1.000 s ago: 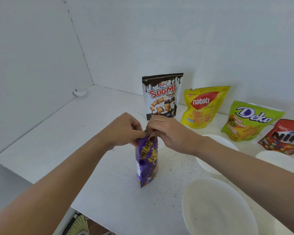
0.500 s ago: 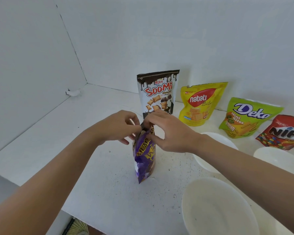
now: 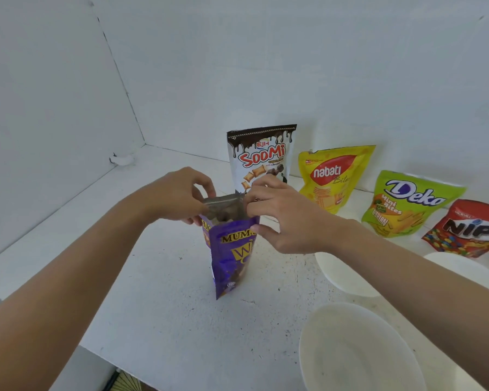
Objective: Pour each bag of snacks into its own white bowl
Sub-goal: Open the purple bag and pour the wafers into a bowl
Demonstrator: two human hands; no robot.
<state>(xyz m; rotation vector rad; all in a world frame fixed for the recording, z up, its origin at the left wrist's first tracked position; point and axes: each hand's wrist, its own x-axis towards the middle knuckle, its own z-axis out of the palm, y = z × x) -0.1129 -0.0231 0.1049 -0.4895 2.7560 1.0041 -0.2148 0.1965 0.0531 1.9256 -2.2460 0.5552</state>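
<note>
We see a purple snack bag upright on the white table. The left hand and right hand each pinch its open top. A white bowl sits near right.

Both bare forearms reach in from the lower corners, wrists roughly level. The left hand pinches the left edge of the purple bag at its open top, fingers curled. The right hand pinches the right edge, lower fingers loosely spread.

2 white walls, perhaps grimy tabletop
</note>
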